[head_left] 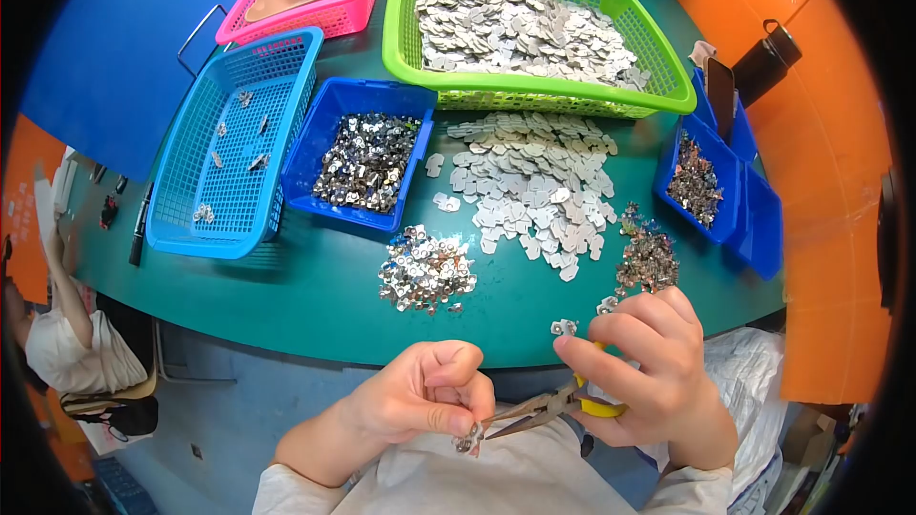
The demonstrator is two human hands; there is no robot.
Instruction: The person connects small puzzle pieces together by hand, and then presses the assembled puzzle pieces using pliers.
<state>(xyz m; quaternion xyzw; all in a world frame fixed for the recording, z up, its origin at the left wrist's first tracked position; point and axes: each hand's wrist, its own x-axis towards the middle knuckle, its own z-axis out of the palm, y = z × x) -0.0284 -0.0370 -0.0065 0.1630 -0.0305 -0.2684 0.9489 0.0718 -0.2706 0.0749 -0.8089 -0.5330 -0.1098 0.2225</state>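
Note:
My left hand point(425, 396) pinches a small metal piece point(468, 441) between thumb and fingers, low in the head view. My right hand point(649, 372) is wrapped round the yellow handles of the pliers point(544, 405). Their jaws are parted and point left, with the tips beside the metal piece. Just above the right fingertips, a small assembled metal part point(564, 327) lies near the table edge. Beyond my hands are a pile of small shiny pieces point(426, 272), a heap of flat grey plates point(539, 186) and a pile of small dark metal parts point(649, 257).
A green basket point(534, 86) of grey plates stands at the back. Left of it are a pink basket point(334, 14), a light-blue basket point(205, 238) and a blue bin point(343, 215). Blue bins point(759, 219) and a black bottle point(763, 62) are right. Another person's arm point(67, 296) shows far left.

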